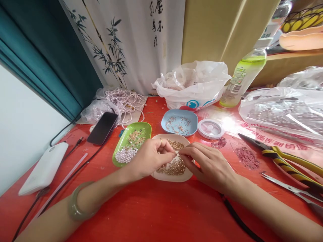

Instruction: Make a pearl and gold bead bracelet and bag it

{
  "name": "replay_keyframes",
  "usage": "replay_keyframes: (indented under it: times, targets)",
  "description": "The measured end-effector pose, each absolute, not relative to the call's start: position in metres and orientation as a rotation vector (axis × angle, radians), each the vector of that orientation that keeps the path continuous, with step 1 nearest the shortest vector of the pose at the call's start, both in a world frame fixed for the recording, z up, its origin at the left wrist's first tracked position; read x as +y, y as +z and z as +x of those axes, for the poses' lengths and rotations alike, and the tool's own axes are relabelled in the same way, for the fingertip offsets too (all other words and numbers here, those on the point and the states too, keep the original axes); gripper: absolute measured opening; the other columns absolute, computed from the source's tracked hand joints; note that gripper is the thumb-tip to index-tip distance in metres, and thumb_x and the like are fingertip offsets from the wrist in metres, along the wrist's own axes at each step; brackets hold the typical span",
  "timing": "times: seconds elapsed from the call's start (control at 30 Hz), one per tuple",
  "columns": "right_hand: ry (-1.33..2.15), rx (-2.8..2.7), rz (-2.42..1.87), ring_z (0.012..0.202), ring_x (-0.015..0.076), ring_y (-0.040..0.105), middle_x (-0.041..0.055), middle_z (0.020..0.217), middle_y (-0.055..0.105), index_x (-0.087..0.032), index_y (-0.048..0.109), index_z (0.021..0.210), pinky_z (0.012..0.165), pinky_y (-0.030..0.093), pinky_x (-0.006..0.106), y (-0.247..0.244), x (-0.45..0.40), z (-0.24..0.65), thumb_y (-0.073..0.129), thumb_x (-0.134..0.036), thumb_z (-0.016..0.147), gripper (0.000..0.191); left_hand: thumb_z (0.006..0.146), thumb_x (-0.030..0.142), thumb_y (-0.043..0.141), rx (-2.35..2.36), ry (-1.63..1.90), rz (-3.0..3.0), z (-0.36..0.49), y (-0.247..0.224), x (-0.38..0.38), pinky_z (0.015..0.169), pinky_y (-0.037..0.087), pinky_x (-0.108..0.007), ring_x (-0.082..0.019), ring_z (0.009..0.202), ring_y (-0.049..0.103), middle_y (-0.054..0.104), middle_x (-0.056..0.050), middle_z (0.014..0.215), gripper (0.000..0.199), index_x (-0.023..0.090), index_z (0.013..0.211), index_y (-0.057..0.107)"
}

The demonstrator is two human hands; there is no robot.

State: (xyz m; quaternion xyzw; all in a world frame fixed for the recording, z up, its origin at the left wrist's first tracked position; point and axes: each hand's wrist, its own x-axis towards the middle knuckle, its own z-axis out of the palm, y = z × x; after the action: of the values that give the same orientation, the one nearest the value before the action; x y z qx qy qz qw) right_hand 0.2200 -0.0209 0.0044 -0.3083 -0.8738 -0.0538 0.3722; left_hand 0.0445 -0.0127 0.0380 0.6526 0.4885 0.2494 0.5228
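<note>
My left hand (157, 154) is closed in a pinch over a cream dish (161, 178), its fingertips pressed together. Facing it, my right hand (205, 160) also pinches, with its fingertips almost meeting the left ones. Whatever sits between the fingers is too small to make out. Gold beads (174, 168) are spread in the cream dish beneath both hands. To the left, a green tray (148, 127) holds white pearl beads (126, 155) and small gold pieces (135, 137). A blue dish (165, 127) with thin metal pins (180, 122) stands behind the cream one.
Pliers (275, 153) and scissors (290, 187) lie at the right. A bottle (244, 74), a white plastic bag (191, 90) and a clear bag of beads (282, 111) stand behind. Left are a phone (103, 128), a white power bank (44, 168), cables and pearl strands (126, 101).
</note>
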Motion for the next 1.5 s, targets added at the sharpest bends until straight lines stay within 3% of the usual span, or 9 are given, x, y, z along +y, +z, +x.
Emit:
replay_keyframes:
  times: [0.5,0.77,0.83,0.97,1.07,1.33,1.5]
  targets:
    - [-0.033,-2.189,-0.928,0.054,0.0087,0.051,0.0045,0.073,0.060,-0.013,0.053,0.088,0.048,0.039,0.021,0.010,-0.020,0.225,0.042,-0.018,0.082,0.013,0.069,0.021,0.054,1.145,0.725,1.559,0.045,0.040,-0.015,0.046,0.031,-0.018,-0.005,0.049,0.039,0.046,0.003,0.055,0.009,0.013,0.065,0.053]
    - [-0.228,-2.096,-1.361,0.056,0.0143,0.056,0.0045,0.074,0.061,-0.017,0.051,0.085,0.047,0.040,0.025,0.024,-0.057,0.255,0.038,-0.024,0.083,0.015,0.068,0.023,0.056,1.145,0.731,1.459,0.045,0.045,-0.018,0.045,0.033,-0.019,-0.006,0.049,0.043,0.049,0.003,0.055,0.011,0.014,0.064,0.054]
    - [-0.285,-2.131,-1.513,0.063,0.0190,0.059,0.0079,0.080,0.061,-0.016,0.051,0.087,0.049,0.043,0.029,0.014,-0.078,0.268,0.036,-0.032,0.083,0.022,0.068,0.022,0.057,1.144,0.729,1.423,0.046,0.045,-0.019,0.046,0.034,-0.018,-0.006,0.049,0.043,0.050,0.003,0.056,0.010,0.014,0.064,0.055]
    - [-0.379,-2.304,-1.525,0.094,0.0275,0.053,0.0155,0.107,0.055,-0.012,0.050,0.103,0.073,0.045,0.038,-0.014,-0.114,0.284,0.046,-0.050,0.073,0.049,0.068,0.022,0.058,1.133,0.728,1.361,0.048,0.044,-0.022,0.046,0.033,-0.018,-0.005,0.048,0.041,0.048,0.004,0.055,0.009,0.014,0.065,0.054]
    - [-0.458,-2.334,-1.519,0.105,0.0313,0.045,0.0167,0.117,0.048,-0.012,0.050,0.107,0.077,0.042,0.043,-0.026,-0.125,0.286,0.049,-0.050,0.071,0.052,0.068,0.021,0.058,1.135,0.736,1.343,0.050,0.044,-0.025,0.047,0.032,-0.017,-0.004,0.048,0.039,0.048,0.004,0.056,0.009,0.014,0.066,0.054]
    - [-0.536,-2.328,-1.494,0.086,0.0281,0.051,0.0152,0.096,0.057,-0.013,0.055,0.103,0.069,0.044,0.041,-0.020,-0.122,0.284,0.046,-0.047,0.074,0.045,0.068,0.020,0.058,1.114,0.705,1.265,0.053,0.044,-0.029,0.046,0.030,-0.018,-0.004,0.046,0.036,0.046,0.004,0.055,0.008,0.013,0.067,0.054]
    - [-0.602,-2.401,-1.416,0.087,0.0300,0.052,0.0170,0.095,0.060,-0.012,0.060,0.093,0.072,0.041,0.045,-0.016,-0.120,0.283,0.041,-0.041,0.079,0.038,0.065,0.021,0.059,1.103,0.695,1.201,0.055,0.044,-0.031,0.045,0.027,-0.019,-0.003,0.044,0.035,0.044,0.005,0.052,0.010,0.013,0.066,0.053]
